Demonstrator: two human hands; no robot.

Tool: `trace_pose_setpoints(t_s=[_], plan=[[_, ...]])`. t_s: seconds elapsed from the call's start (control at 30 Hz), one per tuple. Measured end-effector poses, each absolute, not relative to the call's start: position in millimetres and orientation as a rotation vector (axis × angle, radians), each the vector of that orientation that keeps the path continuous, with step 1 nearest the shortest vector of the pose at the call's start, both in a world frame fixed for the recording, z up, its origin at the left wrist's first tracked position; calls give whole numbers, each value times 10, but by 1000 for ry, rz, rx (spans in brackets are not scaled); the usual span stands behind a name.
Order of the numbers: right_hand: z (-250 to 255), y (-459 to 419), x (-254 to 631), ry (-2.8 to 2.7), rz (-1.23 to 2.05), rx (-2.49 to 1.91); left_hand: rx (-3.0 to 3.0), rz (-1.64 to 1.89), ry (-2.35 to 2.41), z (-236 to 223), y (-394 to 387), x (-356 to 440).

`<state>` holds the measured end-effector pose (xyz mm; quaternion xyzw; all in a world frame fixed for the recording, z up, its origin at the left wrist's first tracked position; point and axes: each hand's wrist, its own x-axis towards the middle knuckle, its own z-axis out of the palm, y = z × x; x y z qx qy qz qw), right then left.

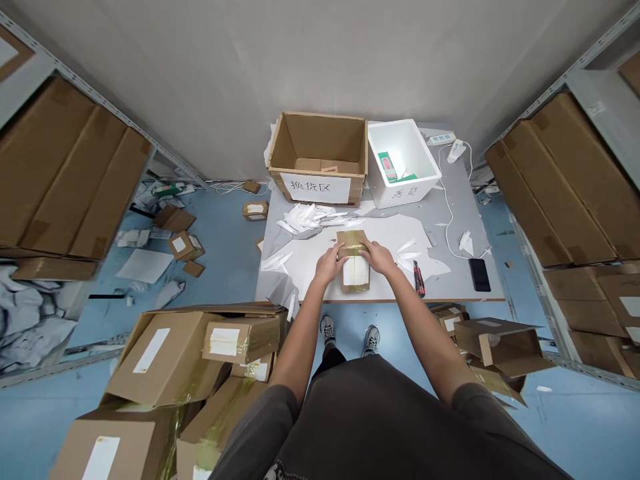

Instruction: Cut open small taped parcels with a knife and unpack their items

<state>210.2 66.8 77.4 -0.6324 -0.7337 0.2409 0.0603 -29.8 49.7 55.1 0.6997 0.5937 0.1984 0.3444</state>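
A small taped cardboard parcel (355, 269) with a white label lies on the grey table (450, 280) in front of me. My left hand (330, 263) grips its left side, fingers curled over the edge. My right hand (379, 258) holds its right side the same way. A red-handled box cutter (419, 279) lies on the table just right of my right hand.
Behind the parcel stand an open cardboard box (320, 157) with a white sign and a white foam box (403, 162). Paper scraps (310, 219), a black phone (479, 274) and a white cable lie on the table. Taped cartons (165, 360) are piled at my left, an open carton (500, 343) at my right. Shelves hold large boxes.
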Motion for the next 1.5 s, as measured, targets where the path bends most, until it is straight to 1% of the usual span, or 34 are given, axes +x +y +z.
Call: trace_pose_setpoints(t_s=[0.1,0.23,0.37,0.57,0.67,0.77,0.87,1.0,1.1,1.17,1.27,1.37,1.5], plan=[[698,895,2043,-2207,822,-1966,1725,494,1551,444,653,-228],[417,1046,1950,-2087,937,-2025,1517,527,1690,149,809,-47],[222,954,2017,-2060,1029,-1891,1439,554,1671,2,813,16],[103,314,2384,-2034,1000,-1735,1734,413,1571,48,242,-24],[-5,-30,2436,-2073,1070,-1672,1725,293,1551,-15,-93,87],[-83,-186,2340,-2040,1047,-1756,1630,321,1586,-101,-251,215],[-19,-152,2220,-2060,978,-1853,1617,444,1606,-79,-234,211],[331,55,2158,-2186,866,-1827,1775,507,1542,238,-29,-14],[638,305,2124,-2214,771,-1830,1838,369,1550,547,226,-169],[769,505,2065,-2202,774,-1862,1821,259,1596,674,422,-201],[806,784,1929,-2159,865,-1963,1680,229,1704,687,692,-157],[744,949,1831,-2058,908,-1999,1557,366,1775,598,859,-109],[734,875,1921,-1968,966,-1884,1517,530,1732,589,810,-207]])
